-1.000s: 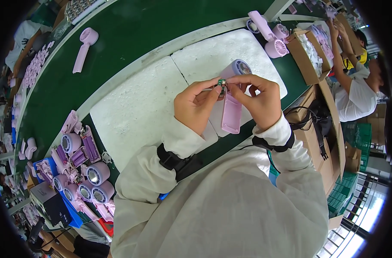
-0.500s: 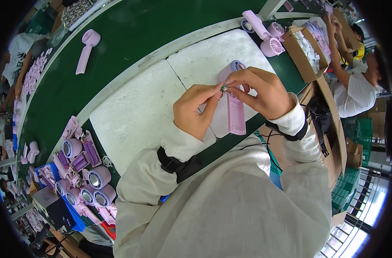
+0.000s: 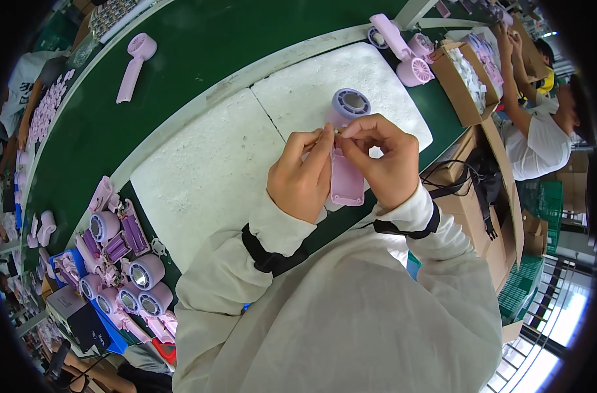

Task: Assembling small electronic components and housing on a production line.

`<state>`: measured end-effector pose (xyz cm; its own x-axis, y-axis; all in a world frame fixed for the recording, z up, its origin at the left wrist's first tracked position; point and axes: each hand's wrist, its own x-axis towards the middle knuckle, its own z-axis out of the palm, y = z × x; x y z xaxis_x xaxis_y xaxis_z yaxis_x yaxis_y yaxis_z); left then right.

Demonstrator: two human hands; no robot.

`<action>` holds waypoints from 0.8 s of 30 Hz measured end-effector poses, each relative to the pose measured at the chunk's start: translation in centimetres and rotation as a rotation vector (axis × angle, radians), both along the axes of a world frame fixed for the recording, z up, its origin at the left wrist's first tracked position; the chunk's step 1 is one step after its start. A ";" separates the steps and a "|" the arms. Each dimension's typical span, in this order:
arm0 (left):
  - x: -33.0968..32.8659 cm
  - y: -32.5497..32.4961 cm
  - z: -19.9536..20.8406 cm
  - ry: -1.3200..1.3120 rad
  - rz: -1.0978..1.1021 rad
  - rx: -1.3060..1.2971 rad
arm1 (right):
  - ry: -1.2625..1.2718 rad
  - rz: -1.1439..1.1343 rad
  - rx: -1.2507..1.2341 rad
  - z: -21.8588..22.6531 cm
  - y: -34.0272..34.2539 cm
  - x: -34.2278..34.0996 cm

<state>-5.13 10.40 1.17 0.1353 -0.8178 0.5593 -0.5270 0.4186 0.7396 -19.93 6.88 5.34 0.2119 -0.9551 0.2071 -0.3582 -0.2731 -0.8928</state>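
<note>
A pink handheld fan body lies on white foam sheets point(image 3: 207, 147). Its lilac round head point(image 3: 351, 102) points away from me, and its hollow handle shell point(image 3: 347, 183) reaches toward me. Over the neck, my left hand point(image 3: 303, 171) pinches a small circuit board, now mostly covered by the fingertips. Thumb and forefinger of my right hand point(image 3: 388, 157) close on the same small part from the other side; a pale tip point(image 3: 338, 131) of it shows between the hands. Its finer details are too small to make out.
At the left lie several lilac fan heads point(image 3: 146, 272) with purple batteries point(image 3: 135, 234) and pink shells. An assembled pink fan point(image 3: 136, 65) rests on the green belt. Fan parts point(image 3: 414, 71) and an open carton point(image 3: 465, 85) stand far right; a co-worker point(image 3: 541, 144) sits beyond.
Both hands have shifted slightly left, and the right hand has turned, its wrist lower. The fan's round head is now uncovered. The fan on the belt has moved slightly away.
</note>
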 end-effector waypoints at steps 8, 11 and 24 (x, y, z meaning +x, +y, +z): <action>0.8 0.0 -0.2 0.171 -0.059 0.055 | 0.149 0.104 -0.004 1.3 -1.3 -1.1; 0.9 -0.2 -0.6 0.213 -0.053 0.051 | 0.156 0.130 -0.034 0.9 -2.0 -0.5; 0.9 -0.4 -0.7 0.357 -0.072 0.089 | 0.154 0.102 0.033 0.9 -2.2 0.0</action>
<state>-4.20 9.99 0.47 0.2489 -0.8758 0.4136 -0.2008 0.3710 0.9066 -19.91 4.66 6.27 0.3348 -0.9328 0.1336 -0.4630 -0.2864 -0.8388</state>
